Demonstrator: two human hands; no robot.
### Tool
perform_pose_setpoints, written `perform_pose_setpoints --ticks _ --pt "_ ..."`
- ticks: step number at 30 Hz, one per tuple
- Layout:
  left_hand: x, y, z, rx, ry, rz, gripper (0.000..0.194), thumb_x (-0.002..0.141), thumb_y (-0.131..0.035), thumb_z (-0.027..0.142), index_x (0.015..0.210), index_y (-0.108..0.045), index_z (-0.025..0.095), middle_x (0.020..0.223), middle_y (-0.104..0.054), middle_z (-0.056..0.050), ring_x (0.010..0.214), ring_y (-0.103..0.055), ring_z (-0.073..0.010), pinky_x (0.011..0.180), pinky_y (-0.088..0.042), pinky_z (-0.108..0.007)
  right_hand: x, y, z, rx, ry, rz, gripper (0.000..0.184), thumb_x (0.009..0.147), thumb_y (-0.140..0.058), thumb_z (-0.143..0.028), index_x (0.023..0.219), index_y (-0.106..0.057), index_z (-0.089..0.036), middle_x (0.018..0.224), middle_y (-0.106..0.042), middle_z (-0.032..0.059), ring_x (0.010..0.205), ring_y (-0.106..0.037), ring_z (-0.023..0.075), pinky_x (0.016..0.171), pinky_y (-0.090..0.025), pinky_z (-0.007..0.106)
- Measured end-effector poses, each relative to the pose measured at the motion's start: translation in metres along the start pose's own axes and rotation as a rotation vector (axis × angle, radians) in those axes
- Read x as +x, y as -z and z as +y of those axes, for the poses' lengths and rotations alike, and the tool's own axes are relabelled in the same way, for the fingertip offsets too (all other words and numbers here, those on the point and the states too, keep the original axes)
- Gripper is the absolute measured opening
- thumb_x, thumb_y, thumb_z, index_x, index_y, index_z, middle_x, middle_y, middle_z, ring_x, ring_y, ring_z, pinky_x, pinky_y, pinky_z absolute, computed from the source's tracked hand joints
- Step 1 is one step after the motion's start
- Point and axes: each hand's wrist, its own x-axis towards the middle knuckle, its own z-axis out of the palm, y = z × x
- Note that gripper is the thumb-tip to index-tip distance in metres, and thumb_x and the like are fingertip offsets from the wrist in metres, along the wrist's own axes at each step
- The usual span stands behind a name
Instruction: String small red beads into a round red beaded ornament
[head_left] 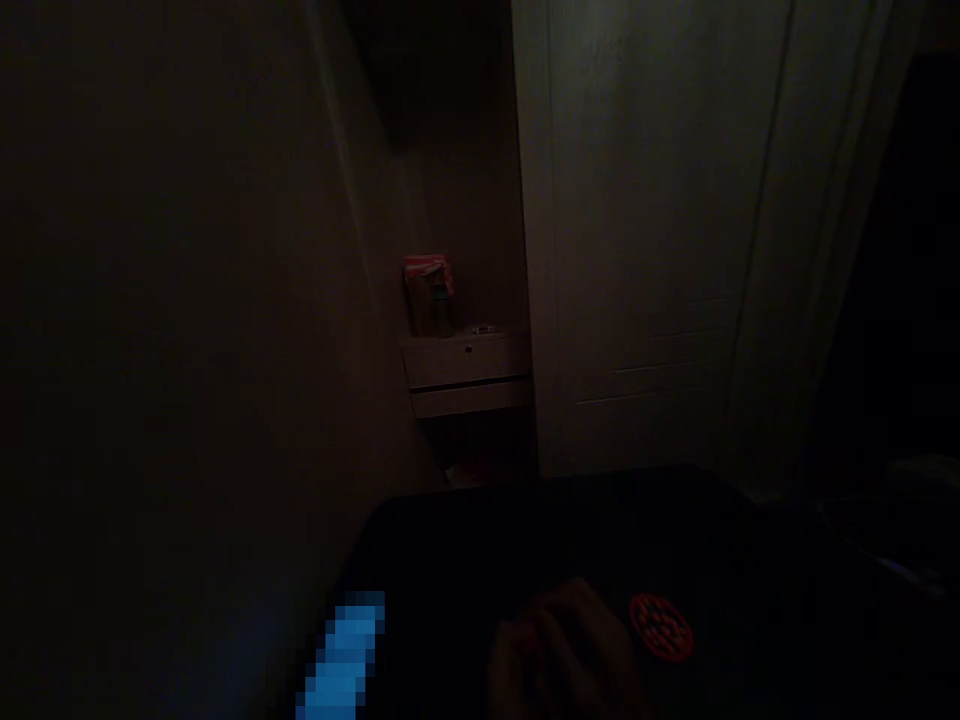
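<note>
Near the bottom middle of the dark head view, my right hand (592, 645) is bent with its fingers curled inward. A small dull-red patch shows at the fingers, too dim to name. Close against its left side is a paler finger-like shape (504, 665); I cannot tell whether it belongs to my left hand or to the same hand. To the right of the hand, a round flat piece with a red rim and red marks (661, 627) lies on a dark surface (465, 560), apart from the fingers.
A blurred bright blue rectangle (341, 655) glows at the lower left. Beyond the dark surface, a drawer unit (469, 365) holds a red-and-white striped packet (427, 268) and a small jar (442, 310). A pale panelled door (637, 230) stands right of it; a plain wall (187, 300) runs along the left.
</note>
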Motion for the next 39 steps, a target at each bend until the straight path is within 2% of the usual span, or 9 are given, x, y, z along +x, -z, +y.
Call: perform_pose_setpoints --ticks 6,11,19,23,29,34,39 --pt "0.0 0.0 0.001 -0.019 0.02 -0.021 0.034 0.067 -0.076 0.039 0.056 -0.047 0.022 0.043 -0.041 0.002 0.04 -0.042 -0.0139 0.044 -0.033 -0.025 0.0 -0.002 0.001 0.022 -0.072 0.088 0.027 0.1 -0.053 -0.044 0.088 -0.069 -0.026 0.082 -0.07 0.0033 0.075 -0.069 0.0199 0.068 -0.056 0.027" --pt "-0.001 -0.004 0.003 -0.009 0.053 -0.051 0.038 0.068 -0.077 0.037 0.054 -0.045 0.022 0.039 -0.036 0.005 0.035 -0.033 -0.0106 0.04 -0.026 -0.023 0.002 0.001 0.005 0.036 -0.128 0.104 0.026 0.098 -0.056 -0.046 0.09 -0.07 -0.026 0.082 -0.072 0.0021 0.076 -0.071 0.0189 0.069 -0.056 0.024" --pt "-0.007 -0.012 0.004 -0.051 0.142 -0.078 0.041 0.073 -0.074 0.038 0.053 -0.043 0.021 0.036 -0.034 0.008 0.033 -0.035 -0.0072 0.039 -0.024 -0.018 0.002 -0.001 0.009 0.011 -0.123 0.138 0.028 0.094 -0.061 -0.05 0.09 -0.073 -0.025 0.082 -0.076 0.0033 0.076 -0.074 0.0205 0.069 -0.058 0.023" --pt "-0.006 -0.011 0.004 -0.035 0.134 -0.131 0.046 0.073 -0.076 0.041 0.053 -0.04 0.022 0.035 -0.032 0.008 0.032 -0.034 -0.0069 0.038 -0.022 -0.018 0.002 0.001 0.009 0.002 -0.111 0.112 0.028 0.095 -0.06 -0.049 0.089 -0.071 -0.024 0.08 -0.075 0.0034 0.075 -0.073 0.0206 0.069 -0.057 0.024" --pt "-0.001 -0.007 0.0 -0.038 0.106 -0.109 0.045 0.07 -0.08 0.043 0.055 -0.044 0.021 0.038 -0.041 0.006 0.035 -0.04 -0.0077 0.04 -0.028 -0.018 0.003 0.003 0.005 0.032 -0.078 0.09 0.02 0.095 -0.06 -0.04 0.088 -0.07 -0.024 0.08 -0.074 0.0029 0.072 -0.072 0.0193 0.065 -0.056 0.024" --pt "-0.002 -0.008 0.002 -0.016 0.119 -0.131 0.047 0.074 -0.075 0.044 0.053 -0.04 0.022 0.036 -0.033 0.008 0.032 -0.034 -0.007 0.038 -0.024 -0.019 0.003 0.003 0.006 0.025 -0.081 0.082 0.02 0.095 -0.06 -0.039 0.087 -0.07 -0.024 0.078 -0.073 0.0023 0.071 -0.071 0.0188 0.065 -0.056 0.023" --pt "-0.007 -0.014 0.005 -0.018 0.131 -0.15 0.048 0.074 -0.075 0.044 0.053 -0.038 0.022 0.036 -0.03 0.008 0.032 -0.034 -0.0073 0.039 -0.025 -0.019 0.002 0.0 0.01 0.014 -0.092 0.123 0.024 0.095 -0.061 -0.045 0.088 -0.071 -0.025 0.08 -0.075 0.0031 0.071 -0.072 0.0194 0.063 -0.057 0.023"
